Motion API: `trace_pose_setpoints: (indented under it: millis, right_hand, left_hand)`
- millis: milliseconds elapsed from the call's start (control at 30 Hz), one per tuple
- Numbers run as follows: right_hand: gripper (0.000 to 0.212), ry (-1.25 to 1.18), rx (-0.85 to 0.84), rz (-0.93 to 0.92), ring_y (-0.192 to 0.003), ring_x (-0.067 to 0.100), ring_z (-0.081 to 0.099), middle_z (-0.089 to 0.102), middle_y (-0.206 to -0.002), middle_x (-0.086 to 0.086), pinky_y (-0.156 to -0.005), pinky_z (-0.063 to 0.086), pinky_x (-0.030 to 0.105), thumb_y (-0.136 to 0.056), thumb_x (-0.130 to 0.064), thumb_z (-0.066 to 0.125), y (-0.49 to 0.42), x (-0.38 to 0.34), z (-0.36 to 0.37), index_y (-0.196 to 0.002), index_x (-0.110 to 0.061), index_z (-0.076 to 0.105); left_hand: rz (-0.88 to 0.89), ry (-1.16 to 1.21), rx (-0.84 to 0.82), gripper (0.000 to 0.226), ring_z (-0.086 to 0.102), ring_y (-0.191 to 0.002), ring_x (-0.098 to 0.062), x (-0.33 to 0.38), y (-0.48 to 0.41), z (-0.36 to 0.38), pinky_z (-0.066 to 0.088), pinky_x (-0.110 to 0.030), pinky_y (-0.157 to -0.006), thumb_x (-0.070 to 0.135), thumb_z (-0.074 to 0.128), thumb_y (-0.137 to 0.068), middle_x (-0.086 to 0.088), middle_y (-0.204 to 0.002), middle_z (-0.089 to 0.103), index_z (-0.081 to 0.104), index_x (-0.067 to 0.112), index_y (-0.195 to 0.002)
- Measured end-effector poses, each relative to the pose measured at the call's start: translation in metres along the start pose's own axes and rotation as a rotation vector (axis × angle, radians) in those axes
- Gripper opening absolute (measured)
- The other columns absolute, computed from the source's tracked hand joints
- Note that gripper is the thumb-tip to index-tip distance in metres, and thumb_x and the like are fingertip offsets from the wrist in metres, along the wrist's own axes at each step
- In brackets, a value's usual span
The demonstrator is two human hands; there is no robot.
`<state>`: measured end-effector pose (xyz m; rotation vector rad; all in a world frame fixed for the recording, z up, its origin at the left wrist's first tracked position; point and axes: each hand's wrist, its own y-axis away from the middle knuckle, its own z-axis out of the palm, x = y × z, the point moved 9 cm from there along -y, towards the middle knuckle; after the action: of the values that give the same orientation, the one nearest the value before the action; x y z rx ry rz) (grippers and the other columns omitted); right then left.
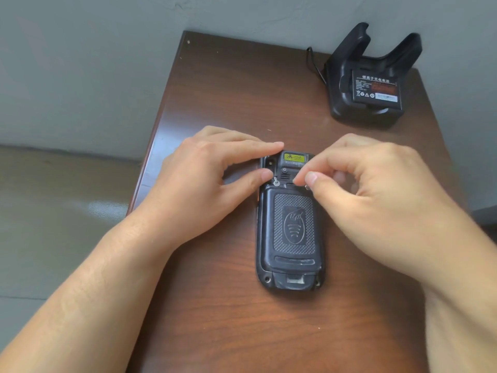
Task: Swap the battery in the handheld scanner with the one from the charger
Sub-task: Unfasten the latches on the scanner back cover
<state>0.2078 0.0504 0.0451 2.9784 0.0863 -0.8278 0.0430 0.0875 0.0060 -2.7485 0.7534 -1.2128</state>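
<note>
Scanner (290,227): black, lying face down at mid-table (215,90), back cover (293,224) still sitting in place. Left hand (204,181): fingers spread, bracing the scanner's upper left corner, thumb touching beside a small silver latch (276,182). Right hand (376,184): thumb and forefinger pinching together at the cover's top edge; what they are gripping is unclear. Charger (373,76): sitting at the far right corner, holding a labelled battery (376,88).

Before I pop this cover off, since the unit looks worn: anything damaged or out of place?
Nothing stands out. The black handheld scanner lies face down and flat on the brown wooden table, its textured back cover on. The spare black battery sits in the black charging cradle.
</note>
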Motion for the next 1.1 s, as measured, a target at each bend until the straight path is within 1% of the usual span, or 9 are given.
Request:
trace_pose_setpoints:
  millis: [267,367,500,667,800,867,900,1033,1100]
  right_hand:
    - [0.023,0.004,-0.028,0.036,-0.069,-0.008,0.052,0.057,-0.071,-0.016,-0.063,0.033,0.004,-0.084,-0.042,0.054,-0.001,-0.001,0.006,-0.083,-0.03,0.074]
    - [0.016,0.011,-0.02,0.035,-0.068,-0.01,0.051,0.055,-0.068,-0.016,-0.063,0.033,0.005,-0.087,-0.037,0.059,-0.002,-0.001,0.007,-0.081,-0.03,0.072]
    - [0.015,0.027,-0.01,0.055,-0.068,-0.003,0.051,0.056,-0.07,-0.015,-0.065,0.036,0.027,-0.088,-0.039,0.059,-0.001,-0.002,0.008,-0.082,-0.032,0.07]
    - [0.02,0.076,-0.017,0.077,-0.074,0.005,0.055,0.055,-0.074,-0.015,-0.072,0.044,0.033,-0.08,-0.037,0.046,-0.002,-0.007,0.013,-0.08,-0.031,0.064]
    - [0.02,0.012,0.003,0.075,-0.071,0.001,0.055,0.059,-0.073,-0.016,-0.067,0.041,0.027,-0.074,-0.032,0.043,-0.004,-0.009,0.008,-0.078,-0.03,0.063]
    - [0.015,-0.043,0.004,0.058,-0.066,-0.003,0.056,0.062,-0.074,-0.03,-0.057,0.036,0.011,-0.076,-0.031,0.048,-0.003,-0.009,0.004,-0.077,-0.029,0.063]
    - [0.012,-0.067,-0.006,0.046,-0.065,-0.004,0.057,0.062,-0.073,-0.034,-0.056,0.038,0.01,-0.078,-0.029,0.052,-0.002,-0.009,0.002,-0.076,-0.028,0.064]
    - [0.007,-0.196,-0.039,-0.012,-0.069,0.009,0.064,0.072,-0.083,-0.017,-0.063,0.049,0.021,-0.082,-0.033,0.062,0.0,-0.006,-0.002,-0.081,-0.031,0.068]
    - [0.006,-0.335,-0.087,-0.035,-0.072,0.006,0.067,0.074,-0.087,-0.014,-0.069,0.053,0.019,-0.084,-0.031,0.066,0.002,-0.004,0.001,-0.086,-0.029,0.071]
  left_hand:
    - [-0.009,0.028,0.021,0.037,0.063,-0.116,-0.01,-0.002,-0.001,-0.002,0.052,-0.043,-0.095,0.048,0.066,-0.087,0.024,-0.117,0.071,0.069,0.041,-0.124]
    - [-0.011,0.039,0.023,0.037,0.063,-0.115,-0.01,-0.002,-0.001,-0.003,0.052,-0.043,-0.096,0.048,0.066,-0.086,0.024,-0.117,0.071,0.069,0.042,-0.123]
    - [-0.013,0.037,0.029,0.038,0.063,-0.115,-0.01,-0.003,-0.001,-0.002,0.052,-0.043,-0.096,0.049,0.066,-0.085,0.023,-0.116,0.072,0.07,0.042,-0.123]
    - [-0.034,0.05,0.05,0.04,0.063,-0.115,-0.011,-0.006,-0.001,-0.002,0.052,-0.043,-0.096,0.051,0.067,-0.083,0.021,-0.115,0.073,0.071,0.042,-0.122]
    - [-0.06,0.064,0.052,0.039,0.062,-0.115,-0.008,-0.008,-0.001,-0.003,0.051,-0.042,-0.096,0.052,0.068,-0.082,0.023,-0.112,0.073,0.069,0.046,-0.12]
    - [-0.059,0.064,0.052,0.04,0.062,-0.114,-0.008,-0.007,-0.001,-0.004,0.052,-0.042,-0.096,0.054,0.066,-0.081,0.024,-0.112,0.073,0.069,0.047,-0.12]
    - [-0.058,0.065,0.052,0.041,0.062,-0.115,-0.008,-0.006,-0.001,-0.004,0.052,-0.042,-0.096,0.056,0.064,-0.081,0.024,-0.112,0.073,0.069,0.047,-0.12]
    - [-0.058,0.06,0.046,0.043,0.062,-0.115,-0.008,-0.007,-0.001,-0.004,0.052,-0.043,-0.096,0.059,0.059,-0.081,0.023,-0.113,0.073,0.069,0.047,-0.121]
    - [-0.058,0.054,0.044,0.044,0.062,-0.116,-0.009,-0.007,-0.001,-0.004,0.052,-0.043,-0.096,0.059,0.058,-0.081,0.022,-0.114,0.073,0.068,0.047,-0.122]
